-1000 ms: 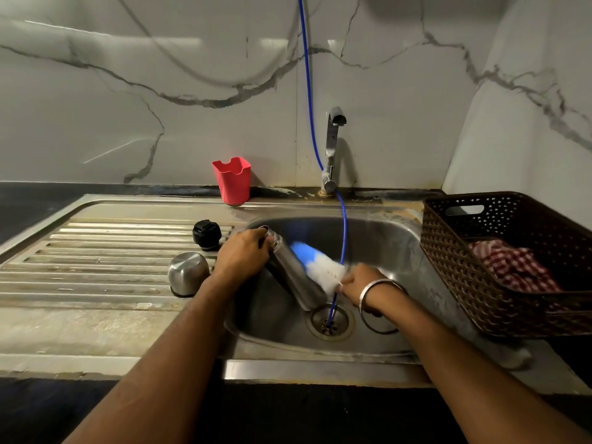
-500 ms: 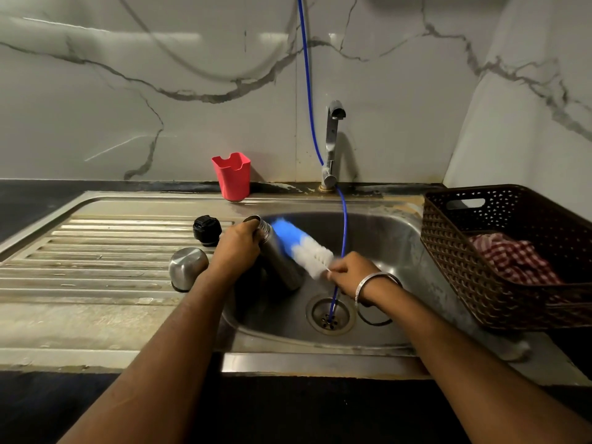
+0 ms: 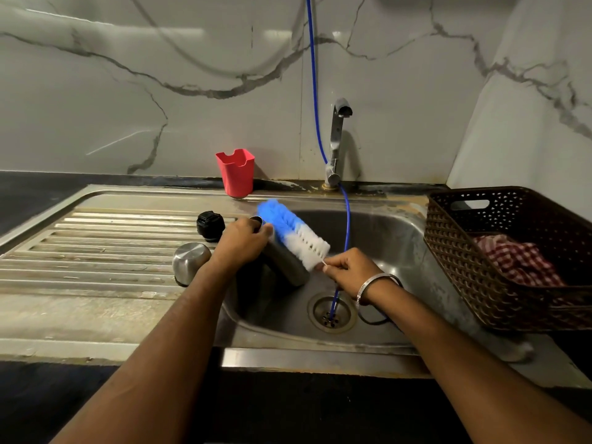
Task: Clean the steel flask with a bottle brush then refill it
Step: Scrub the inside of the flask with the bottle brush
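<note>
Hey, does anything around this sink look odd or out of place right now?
One thing: a thin blue hose runs down the wall, past the tap, and ends in the sink drain rather than at a fitting. Rusty staining marks the sink's back rim. Nothing looks spilled or broken.

The brush (image 3: 293, 234) is blue at the tip and white near the handle. The cup (image 3: 236, 172) is red, the hose (image 3: 315, 100) blue, the cap (image 3: 210, 222) black. The basket (image 3: 480, 261) is dark brown with a woven pattern; the cloth (image 3: 515, 261) is red-and-white checked. The wall (image 3: 128, 91) is white marble with grey veins.
</note>
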